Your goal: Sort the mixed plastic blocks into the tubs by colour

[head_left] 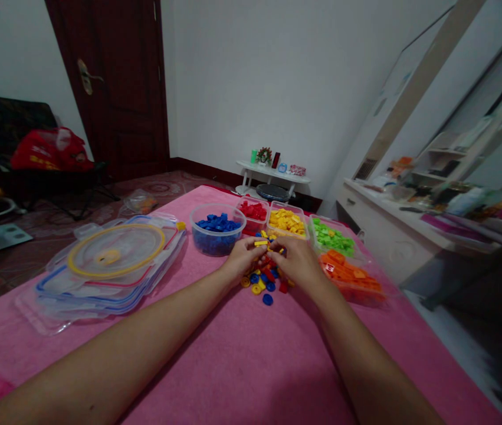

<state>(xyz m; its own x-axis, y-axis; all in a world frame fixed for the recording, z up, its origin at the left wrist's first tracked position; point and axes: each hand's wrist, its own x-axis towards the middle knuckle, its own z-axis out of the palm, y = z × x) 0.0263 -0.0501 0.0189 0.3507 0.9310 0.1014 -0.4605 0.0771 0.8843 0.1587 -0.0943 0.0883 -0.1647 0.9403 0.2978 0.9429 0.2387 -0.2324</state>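
Observation:
Both my hands meet over a small heap of mixed plastic pieces point(265, 283), red, blue and yellow, on the pink cloth point(251, 366). My left hand point(242, 258) has its fingers curled and pinches a yellow piece point(260, 242). My right hand point(298, 261) is also curled, its fingertips against the same cluster of pieces; what it holds is hidden. A lone blue round piece point(267, 299) lies just in front of the heap.
Behind the heap stand tubs of sorted pieces: blue point(217, 229), red point(253, 212), yellow point(286, 222), green point(332, 237), orange point(351, 277). Stacked clear lids point(111, 265) lie at left. A white desk point(387, 218) stands right, a small white table point(272, 172) and a dark door point(118, 82) beyond.

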